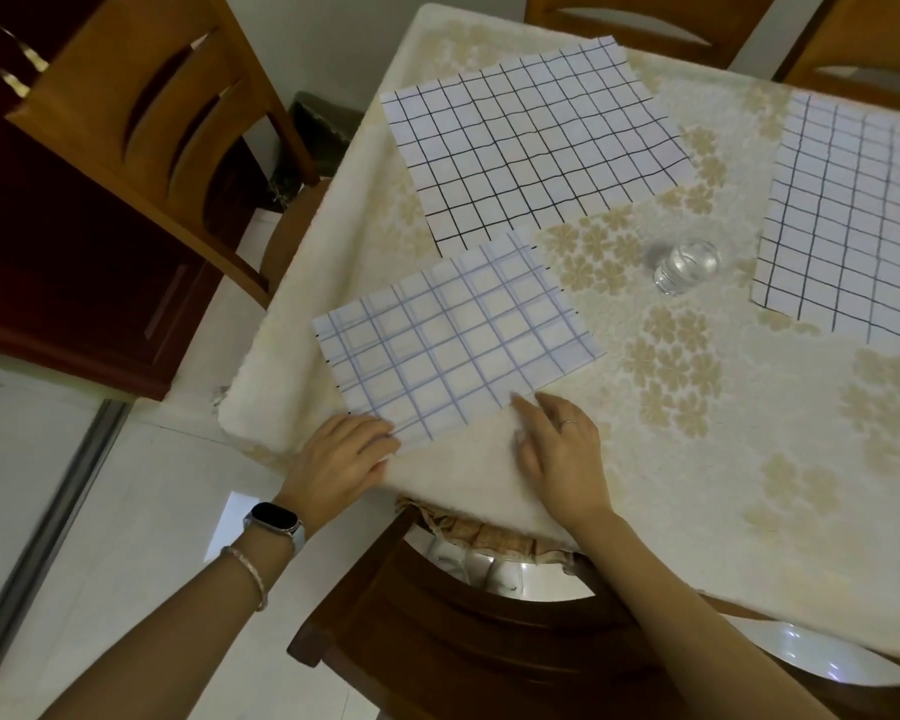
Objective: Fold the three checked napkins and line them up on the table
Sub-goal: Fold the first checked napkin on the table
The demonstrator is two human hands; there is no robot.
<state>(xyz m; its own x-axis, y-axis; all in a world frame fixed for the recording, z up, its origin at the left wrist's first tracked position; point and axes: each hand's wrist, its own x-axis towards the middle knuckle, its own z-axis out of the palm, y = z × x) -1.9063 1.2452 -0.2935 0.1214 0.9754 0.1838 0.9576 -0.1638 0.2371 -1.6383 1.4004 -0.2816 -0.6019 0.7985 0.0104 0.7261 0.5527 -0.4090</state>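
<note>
No writing; left hand (pixel 345 456), right hand (pixel 559 445) on near napkin (pixel 453 340).

Clear glass (pixel 687 265) on floral tablecloth (pixel 671 459), wooden chairs (pixel 141 122) around table.

glass (pixel 687 265) between napkins (pixel 536 142), on table (pixel 749 459)

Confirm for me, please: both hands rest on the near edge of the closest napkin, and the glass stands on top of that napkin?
Not quite. The head view shows the glass on the bare tablecloth, between napkins. The left hand and right hand do rest on the closest napkin's near edge.
</note>
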